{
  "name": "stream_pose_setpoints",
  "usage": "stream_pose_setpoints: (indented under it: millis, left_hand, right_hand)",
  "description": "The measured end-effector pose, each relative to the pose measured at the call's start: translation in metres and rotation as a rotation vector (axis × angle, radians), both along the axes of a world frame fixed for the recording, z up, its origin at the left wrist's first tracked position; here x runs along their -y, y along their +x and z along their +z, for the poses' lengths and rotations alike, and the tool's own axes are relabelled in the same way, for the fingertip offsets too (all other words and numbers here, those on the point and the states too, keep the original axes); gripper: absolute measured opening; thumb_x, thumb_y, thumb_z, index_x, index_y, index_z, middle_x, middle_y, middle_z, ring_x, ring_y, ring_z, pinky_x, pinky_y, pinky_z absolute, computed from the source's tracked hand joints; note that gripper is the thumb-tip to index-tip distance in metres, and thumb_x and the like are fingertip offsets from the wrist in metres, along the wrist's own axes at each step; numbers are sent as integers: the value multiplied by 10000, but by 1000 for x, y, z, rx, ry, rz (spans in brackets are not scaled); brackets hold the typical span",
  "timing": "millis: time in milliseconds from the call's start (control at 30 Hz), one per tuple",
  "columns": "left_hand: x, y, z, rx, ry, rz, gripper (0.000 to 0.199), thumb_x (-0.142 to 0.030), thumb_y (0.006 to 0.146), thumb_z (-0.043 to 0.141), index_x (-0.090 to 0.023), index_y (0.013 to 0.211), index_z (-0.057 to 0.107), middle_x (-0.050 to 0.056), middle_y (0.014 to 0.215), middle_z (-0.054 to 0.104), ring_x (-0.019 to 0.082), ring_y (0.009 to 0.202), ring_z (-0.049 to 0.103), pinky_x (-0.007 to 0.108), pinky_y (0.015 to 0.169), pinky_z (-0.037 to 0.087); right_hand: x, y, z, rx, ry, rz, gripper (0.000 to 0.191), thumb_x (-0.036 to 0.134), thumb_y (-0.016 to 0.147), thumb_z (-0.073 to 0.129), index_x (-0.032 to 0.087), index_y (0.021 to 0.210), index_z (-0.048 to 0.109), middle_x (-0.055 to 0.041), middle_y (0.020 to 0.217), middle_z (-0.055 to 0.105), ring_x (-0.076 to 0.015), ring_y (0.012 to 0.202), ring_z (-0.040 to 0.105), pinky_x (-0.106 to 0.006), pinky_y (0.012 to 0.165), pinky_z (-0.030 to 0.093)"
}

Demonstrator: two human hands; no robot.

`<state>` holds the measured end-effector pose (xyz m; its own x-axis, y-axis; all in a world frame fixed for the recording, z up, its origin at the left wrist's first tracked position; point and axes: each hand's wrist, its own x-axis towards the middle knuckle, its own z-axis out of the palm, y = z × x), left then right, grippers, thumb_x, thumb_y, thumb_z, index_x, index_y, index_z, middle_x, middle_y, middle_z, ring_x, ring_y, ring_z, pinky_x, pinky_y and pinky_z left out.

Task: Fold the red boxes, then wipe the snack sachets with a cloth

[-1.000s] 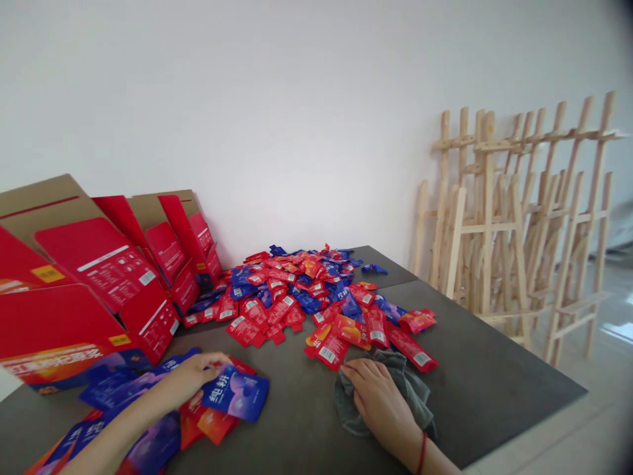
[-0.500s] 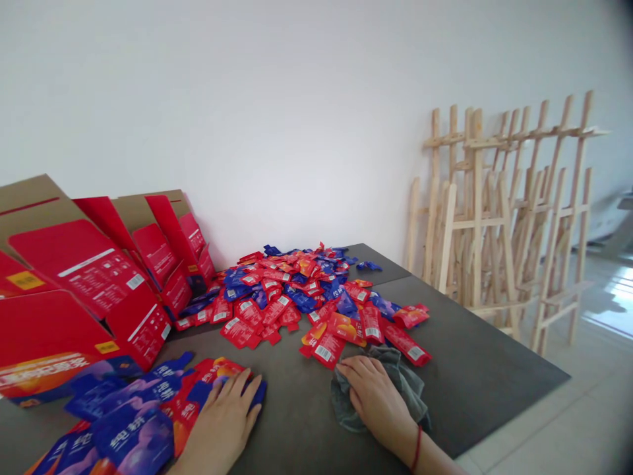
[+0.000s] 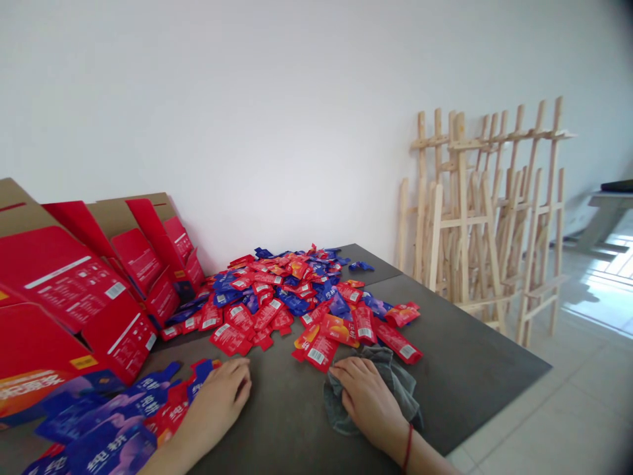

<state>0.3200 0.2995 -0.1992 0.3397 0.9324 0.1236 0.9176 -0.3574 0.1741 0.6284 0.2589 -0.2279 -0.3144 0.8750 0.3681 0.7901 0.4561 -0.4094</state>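
My left hand (image 3: 222, 396) is at the right edge of a spread of blue and red flat pouches (image 3: 119, 422). Its fingers are curled in, and whatever lies beneath them is hidden. My right hand (image 3: 368, 396) rests palm down on a crumpled grey-green cloth (image 3: 403, 389), fingers together over its left part. Just beyond the cloth lies a big heap of red and blue packets (image 3: 277, 284), its nearest red packets close to the cloth's far edge.
Open red cardboard boxes (image 3: 74, 277) stand at the left of the dark table (image 3: 475, 369). A lone blue packet (image 3: 361, 266) lies near the far edge. Wooden easels (image 3: 465, 231) lean by the white wall beyond the table's right side.
My left hand has curled its fingers, which were spread over the pouches before. My right hand has stayed on the cloth. The view has turned slightly to the right.
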Motion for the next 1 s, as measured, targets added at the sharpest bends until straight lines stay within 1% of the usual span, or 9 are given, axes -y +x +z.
stream_pose_setpoints:
  millis: [133,200,300,467,567,700,800,900,1000]
  left_hand:
    - [-20,68,10,157,-126,142,302,-369,900,419,-171,1083,555,114,998,668,255,976,631,355,851,449]
    - [-36,93,6,237,-244,218,391,-399,886,463,-136,1170,518,123,960,677,264,941,647,341,798,456]
    - [-61,112,-5,316,-364,245,371,-300,825,552,-128,1152,525,66,822,686,200,709,665,271,629,470]
    - [-81,106,-11,490,-455,271,131,-183,794,498,-174,904,567,-60,552,545,117,470,555,194,448,415]
    - [-79,86,1,592,-360,291,86,-237,819,447,-196,796,519,-74,522,464,124,478,531,203,451,425]
    - [-65,55,25,672,-177,245,170,-349,822,434,-214,736,492,-42,646,515,153,643,564,246,584,473]
    - [-50,47,34,758,-96,161,256,-464,791,474,-216,759,532,-34,669,559,176,682,569,268,623,465]
    - [-35,60,28,915,-257,118,313,-523,745,507,-213,783,536,-50,596,560,163,552,553,267,533,452]
    - [-24,82,7,985,-454,142,322,-531,728,502,-219,808,505,-63,560,550,154,478,549,262,455,451]
  right_hand:
    - [-1,0,-1,-8,5,-5,439,56,834,449,250,1186,625,-24,1172,640,-203,1102,515,-350,1015,321]
    - [-1,1,-2,-6,9,-4,442,50,830,451,253,1182,625,-17,1168,640,-197,1097,516,-340,1011,322]
    - [-2,1,-4,-22,14,-4,447,43,821,461,259,1176,625,-6,1157,641,-191,1089,517,-332,1011,317]
    - [-2,2,-5,-52,20,0,468,39,810,468,274,1185,623,-3,1164,635,-196,1092,513,-335,1006,319]
    - [-3,1,-6,-61,20,3,477,38,806,470,283,1187,621,2,1159,635,-196,1090,514,-338,1004,322]
    - [-3,1,-6,-61,11,9,490,39,803,477,288,1203,612,2,1160,636,-198,1093,517,-347,1002,331]
    - [-4,3,-6,-86,1,25,482,51,813,484,285,1217,605,-1,1174,636,-198,1100,522,-355,1007,341]
    - [-5,5,-5,-165,-4,12,464,62,831,473,255,1237,590,-23,1217,623,-201,1131,519,-364,1022,349]
    - [-5,5,-3,-288,15,-56,438,78,871,413,216,1260,561,-54,1265,594,-205,1182,495,-380,1048,347]
